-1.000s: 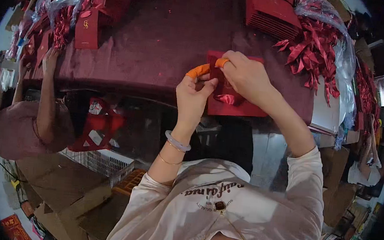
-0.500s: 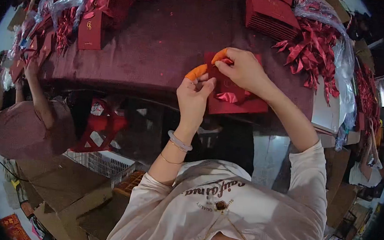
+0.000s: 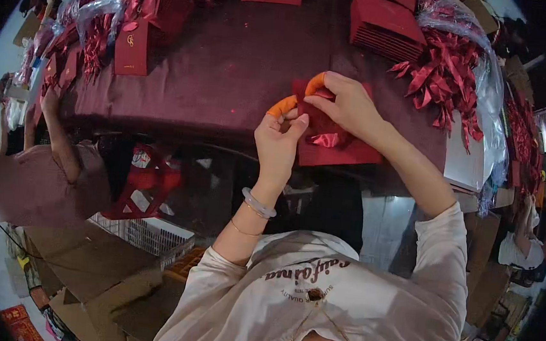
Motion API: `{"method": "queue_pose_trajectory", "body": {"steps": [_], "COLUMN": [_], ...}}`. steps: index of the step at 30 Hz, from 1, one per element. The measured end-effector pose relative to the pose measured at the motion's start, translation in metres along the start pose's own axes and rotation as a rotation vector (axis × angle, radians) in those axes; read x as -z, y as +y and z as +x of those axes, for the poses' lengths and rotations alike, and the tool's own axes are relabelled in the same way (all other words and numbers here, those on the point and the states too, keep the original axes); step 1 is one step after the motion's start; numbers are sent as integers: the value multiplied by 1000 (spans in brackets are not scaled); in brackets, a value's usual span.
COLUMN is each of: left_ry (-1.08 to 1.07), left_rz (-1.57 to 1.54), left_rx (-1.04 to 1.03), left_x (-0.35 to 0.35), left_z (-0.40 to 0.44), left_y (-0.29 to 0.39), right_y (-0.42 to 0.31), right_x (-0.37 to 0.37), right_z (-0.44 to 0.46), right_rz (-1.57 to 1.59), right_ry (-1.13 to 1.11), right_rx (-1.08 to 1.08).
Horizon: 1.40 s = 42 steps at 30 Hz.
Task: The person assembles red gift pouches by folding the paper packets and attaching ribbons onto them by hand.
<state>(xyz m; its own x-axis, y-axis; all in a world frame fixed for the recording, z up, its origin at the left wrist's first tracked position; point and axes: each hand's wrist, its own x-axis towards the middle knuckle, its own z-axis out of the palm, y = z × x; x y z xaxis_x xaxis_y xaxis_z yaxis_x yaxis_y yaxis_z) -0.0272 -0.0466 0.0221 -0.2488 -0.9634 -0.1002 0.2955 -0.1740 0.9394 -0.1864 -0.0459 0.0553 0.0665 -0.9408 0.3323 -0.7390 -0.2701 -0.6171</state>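
Note:
A flat red paper bag (image 3: 351,155) lies at the table's near edge, in front of my body. A loop of shiny red ribbon (image 3: 325,140) rests on its face. My left hand (image 3: 279,132) is closed at the bag's left edge, thumb and index finger pinched there. My right hand (image 3: 350,106) hovers over the upper part of the bag, its index finger curled towards the thumb. What lies between those fingertips is too small to make out. Orange covers wrap both index fingers, and part of the bag is hidden under my right hand.
A stack of red bags (image 3: 387,27) stands at the back right, beside a bundle of red ribbons (image 3: 443,81) in clear plastic. Another red bag (image 3: 131,49) hangs over ribbons at left. The dark red tablecloth (image 3: 191,74) covers the table. Co-workers sit at both sides.
My right thumb and index finger have parted slightly at their base, and the hand has turned a little. My left hand stays at the bag's edge. The whole view has shifted slightly.

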Motion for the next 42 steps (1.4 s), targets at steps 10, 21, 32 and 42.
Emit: {"method": "queue_pose_trajectory", "body": {"steps": [10, 21, 32, 42], "left_ry": [-124, 66, -466, -513], "left_rz": [434, 1037, 1103, 1247], "left_rx": [-105, -563, -430, -259], "left_x": [20, 0, 12, 63], "left_z": [14, 30, 55, 50], "left_y": [19, 7, 50, 96], "right_y": [18, 25, 32, 19], "right_x": [-2, -2, -5, 6], "right_z": [-7, -10, -12, -11], "right_rz": [635, 518, 636, 579], "right_ry": [-119, -92, -146, -229], "right_rx": [-328, -174, -188, -209]}}
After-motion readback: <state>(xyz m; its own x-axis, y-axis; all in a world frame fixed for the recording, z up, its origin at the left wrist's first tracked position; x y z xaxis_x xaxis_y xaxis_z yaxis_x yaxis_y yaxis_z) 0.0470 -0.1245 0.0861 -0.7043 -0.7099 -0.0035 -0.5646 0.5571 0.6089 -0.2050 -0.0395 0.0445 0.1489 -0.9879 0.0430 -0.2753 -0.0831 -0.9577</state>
